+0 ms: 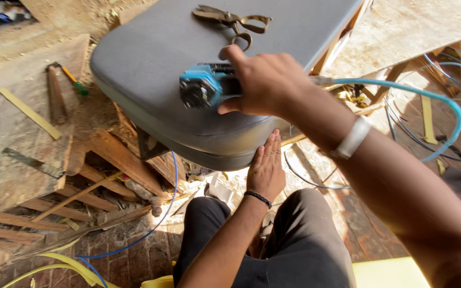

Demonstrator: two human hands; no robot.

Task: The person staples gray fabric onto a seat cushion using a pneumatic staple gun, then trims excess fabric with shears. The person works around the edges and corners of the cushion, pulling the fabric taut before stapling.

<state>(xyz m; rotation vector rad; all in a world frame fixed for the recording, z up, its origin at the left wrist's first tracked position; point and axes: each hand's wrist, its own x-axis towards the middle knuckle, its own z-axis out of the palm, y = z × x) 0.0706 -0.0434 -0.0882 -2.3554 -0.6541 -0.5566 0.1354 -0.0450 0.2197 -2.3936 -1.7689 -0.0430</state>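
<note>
Cushion (156, 64), grey and padded, lies on a rough wooden bench (6, 122) with its near edge overhanging the person's lap; it looks soft yet bulky, best held along that edge, where the left hand (265, 169) presses flat with fingers open. Right hand (265, 85) is closed around a blue stapler (203, 88) fed by a hose (433, 98), its nose touching the fabric. Scissors (233, 22) rest on top; the cushion's underside and far end are hidden.

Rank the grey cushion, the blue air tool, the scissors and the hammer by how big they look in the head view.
1. grey cushion, by far the largest.
2. scissors and blue air tool, held in the right hand: they look alike, and the hand hides part of the tool.
3. hammer looks about as long; it lies farther off, so its place is unsure.
</note>
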